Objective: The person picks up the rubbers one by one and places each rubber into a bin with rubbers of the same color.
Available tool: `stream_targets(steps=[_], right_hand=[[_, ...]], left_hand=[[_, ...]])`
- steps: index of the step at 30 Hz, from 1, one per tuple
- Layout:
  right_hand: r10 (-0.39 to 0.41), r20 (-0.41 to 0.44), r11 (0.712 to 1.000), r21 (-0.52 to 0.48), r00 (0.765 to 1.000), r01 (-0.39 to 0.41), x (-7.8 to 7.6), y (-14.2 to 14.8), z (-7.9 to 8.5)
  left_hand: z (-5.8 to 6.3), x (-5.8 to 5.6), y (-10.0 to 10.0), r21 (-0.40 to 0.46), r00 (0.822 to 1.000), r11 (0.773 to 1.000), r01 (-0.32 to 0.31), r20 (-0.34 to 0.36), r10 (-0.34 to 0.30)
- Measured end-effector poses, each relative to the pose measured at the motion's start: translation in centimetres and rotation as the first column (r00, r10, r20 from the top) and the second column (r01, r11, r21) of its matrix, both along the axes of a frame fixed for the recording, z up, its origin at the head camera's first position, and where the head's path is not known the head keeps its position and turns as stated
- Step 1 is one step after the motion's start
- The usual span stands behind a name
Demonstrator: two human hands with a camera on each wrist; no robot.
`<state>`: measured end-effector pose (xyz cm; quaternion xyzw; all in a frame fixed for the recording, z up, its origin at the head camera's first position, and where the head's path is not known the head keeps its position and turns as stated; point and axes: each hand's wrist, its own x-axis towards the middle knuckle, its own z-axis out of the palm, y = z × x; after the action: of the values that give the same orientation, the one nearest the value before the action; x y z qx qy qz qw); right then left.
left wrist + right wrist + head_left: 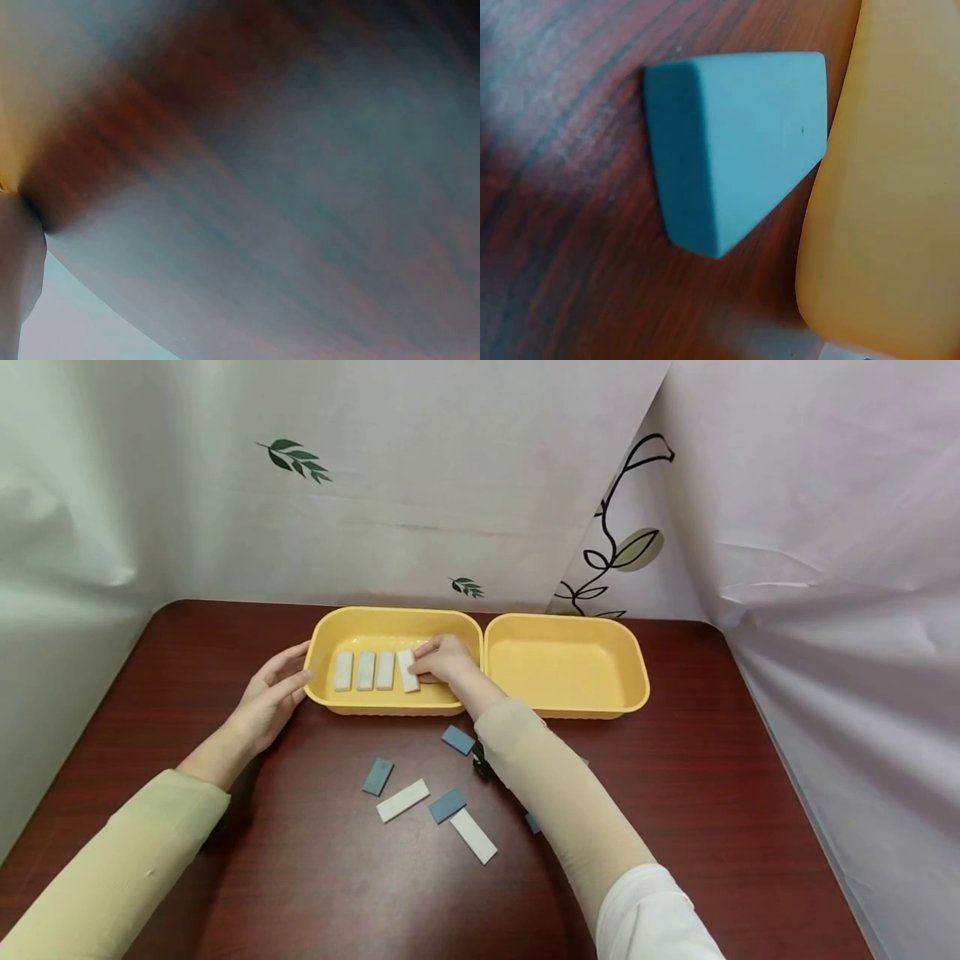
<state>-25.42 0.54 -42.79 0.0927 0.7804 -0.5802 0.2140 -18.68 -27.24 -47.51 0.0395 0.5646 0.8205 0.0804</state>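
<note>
In the head view my right hand reaches into the left yellow tray. Thumb and fingers pinch a white tile, slightly tilted, at the right end of a row. Several other white tiles stand side by side to its left on the tray floor. My left hand touches the tray's left end from outside, its fingers extended along the wall and the thumb near the rim. The left wrist view is mostly blur, with part of the left hand at its edge.
A second yellow tray adjoins the first on the right. In front lie loose blue tiles and white tiles. A dark object is partly hidden by my right sleeve. One blue tile appears close in the right wrist view.
</note>
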Motion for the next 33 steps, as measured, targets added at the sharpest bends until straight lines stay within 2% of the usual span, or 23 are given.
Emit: stream_targets(steps=[8,15,20,22,25,28,33], right_hand=[[0.026,-0.041,0.992,0.126,0.999,-0.021,0.0,0.0,-0.1],[0.070,-0.099,0.969,0.245,0.993,-0.044,0.1,-0.1,0.0],[0.084,-0.120,0.959,0.281,0.989,-0.047,0.2,-0.1,0.1],[0.087,-0.122,0.963,0.265,0.989,-0.052,0.2,0.0,0.1],[0.124,-0.127,0.971,0.222,0.984,-0.094,0.1,0.3,0.3],[0.192,-0.136,0.972,0.166,0.972,-0.169,-0.1,0.6,0.4],[0.331,-0.160,0.939,0.151,0.930,-0.308,-0.7,1.1,0.7]], left_hand=[[-0.1,0.0,0.0,0.004,1.000,1.000,0.000,-0.003,0.000],[0.0,-0.1,0.0,0.006,1.000,1.000,0.001,-0.007,0.000],[0.1,0.0,0.0,-0.008,1.000,1.000,0.002,0.001,-0.002],[0.1,0.0,0.0,-0.012,1.000,1.000,0.001,0.003,-0.001],[0.2,0.0,-0.1,-0.015,1.000,1.000,0.000,0.005,0.000],[0.1,0.0,-0.1,-0.018,1.000,1.000,0.000,0.006,0.000],[0.1,0.0,-0.1,-0.017,1.000,1.000,0.000,0.004,0.000]])
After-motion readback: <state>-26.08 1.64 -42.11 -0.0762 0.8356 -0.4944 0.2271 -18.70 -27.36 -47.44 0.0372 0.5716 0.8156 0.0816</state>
